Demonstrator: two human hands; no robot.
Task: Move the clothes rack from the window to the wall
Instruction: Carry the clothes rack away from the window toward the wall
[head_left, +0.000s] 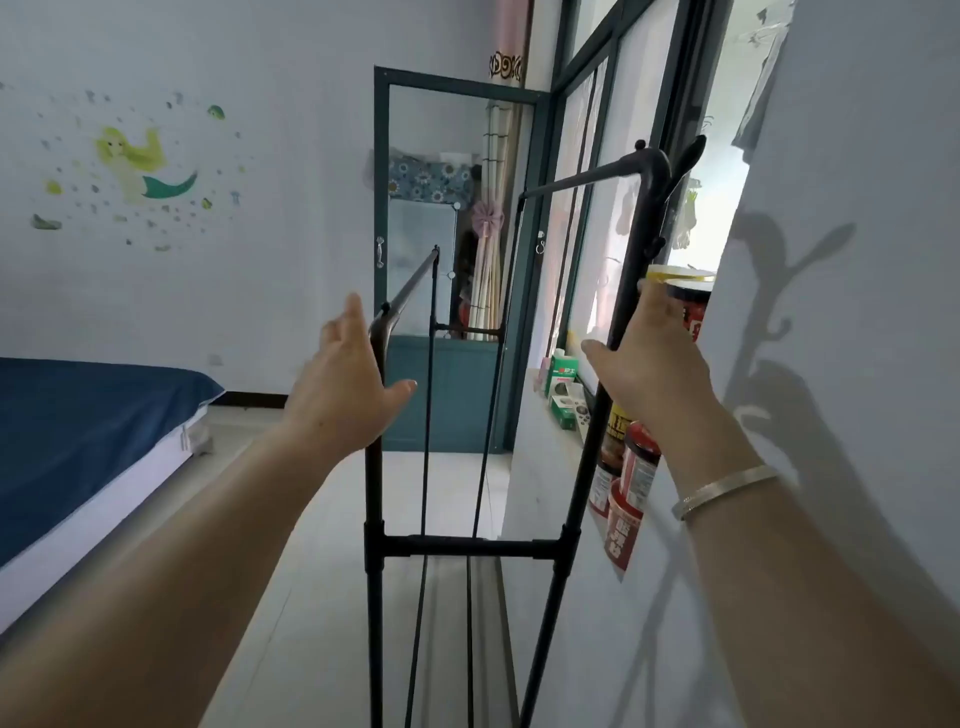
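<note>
clothes rack (462, 545) stood beside window (597, 208), near windowsill jars (636, 467) | left hand (345, 384) spread open at left post, contact unclear | right hand (649, 369) wrapped around right post

Blue bed (78, 415), mermaid wall sticker (143, 166), windowsill jars (636, 467)

Both my arms are bare all the way up, no sleeves anywhere I can see. Left hand (345, 384) has nothing on it, no rings or watch. Only accessory is a thin silver bangle (727, 491), flat band, plain and shiny, sitting just below the right hand (657, 374) on the wrist.
</note>
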